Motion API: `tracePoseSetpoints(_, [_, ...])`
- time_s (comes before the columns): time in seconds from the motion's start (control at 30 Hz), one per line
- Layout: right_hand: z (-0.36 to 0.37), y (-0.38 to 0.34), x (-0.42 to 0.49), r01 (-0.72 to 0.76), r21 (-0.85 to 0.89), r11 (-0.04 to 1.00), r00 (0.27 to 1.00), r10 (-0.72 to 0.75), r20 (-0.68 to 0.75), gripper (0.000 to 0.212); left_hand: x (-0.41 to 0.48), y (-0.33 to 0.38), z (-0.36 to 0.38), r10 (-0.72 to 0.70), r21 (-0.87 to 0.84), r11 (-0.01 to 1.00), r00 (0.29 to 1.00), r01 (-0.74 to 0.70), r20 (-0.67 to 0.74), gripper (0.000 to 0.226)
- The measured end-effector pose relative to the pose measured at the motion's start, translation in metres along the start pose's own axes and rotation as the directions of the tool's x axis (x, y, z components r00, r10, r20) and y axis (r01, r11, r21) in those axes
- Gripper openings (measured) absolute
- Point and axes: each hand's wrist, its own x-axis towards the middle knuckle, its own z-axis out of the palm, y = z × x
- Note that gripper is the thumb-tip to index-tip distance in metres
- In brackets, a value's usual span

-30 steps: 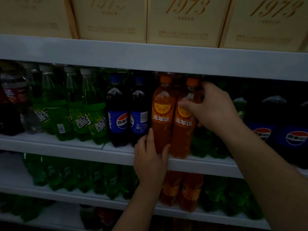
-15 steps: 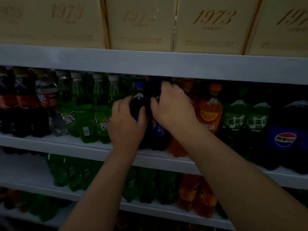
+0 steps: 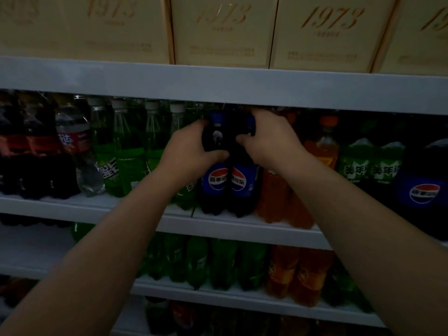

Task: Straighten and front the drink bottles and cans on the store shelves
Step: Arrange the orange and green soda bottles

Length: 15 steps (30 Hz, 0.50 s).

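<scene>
Two dark cola bottles with blue Pepsi labels stand side by side at the front of the middle shelf [image 3: 242, 229]. My left hand [image 3: 191, 151] grips the shoulder of the left Pepsi bottle [image 3: 215, 183]. My right hand [image 3: 269, 141] grips the neck and shoulder of the right Pepsi bottle [image 3: 243, 183]. Both labels face outward. Orange soda bottles [image 3: 276, 197] stand just right of them, partly behind my right forearm. Green soda bottles [image 3: 128, 154] line up to the left.
Red-labelled cola bottles [image 3: 36, 151] fill the far left, green bottles [image 3: 371, 166] and a large Pepsi bottle [image 3: 424, 190] the right. Cream boxes marked 1973 [image 3: 223, 30] sit on the top shelf. A lower shelf [image 3: 218, 294] holds green and orange bottles.
Both hands left the orange bottles and moved left onto the two Pepsi bottles. The labels, hidden half a second ago, now show facing out.
</scene>
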Motion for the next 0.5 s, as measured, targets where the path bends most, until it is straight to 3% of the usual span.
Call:
tracePoseSetpoints(0.1, [-0.009,0.005,0.001,-0.153,0.254,0.955,0.986,0.130,0.106,0.032,0.001,-0.007,-0.011,-0.009,-0.120,0.992,0.983,0.032,0.185,0.071])
tracePoseSetpoints(0.17, [-0.010,0.008,0.000,-0.184,0.278,0.943,0.980,0.154,0.126,0.026,-0.001,-0.008,-0.012,0.012,-0.138,0.990,0.975,0.020,0.223,0.068])
tracePoseSetpoints(0.37, [0.004,0.011,-0.006,-0.007,0.180,0.984,1.000,0.011,-0.019,0.038,-0.011,-0.003,0.003,0.051,-0.056,0.997,0.997,-0.048,0.057,0.086])
tracePoseSetpoints(0.43, [0.006,0.013,-0.004,-0.035,0.200,0.979,0.999,0.040,-0.024,0.043,-0.010,-0.004,0.004,0.041,-0.057,0.998,0.997,-0.038,0.062,0.084])
tracePoseSetpoints(0.5, [0.002,0.013,-0.002,-0.100,0.340,0.935,0.995,0.105,0.005,0.041,-0.008,-0.005,0.004,0.022,-0.072,0.997,0.997,-0.016,0.077,0.083])
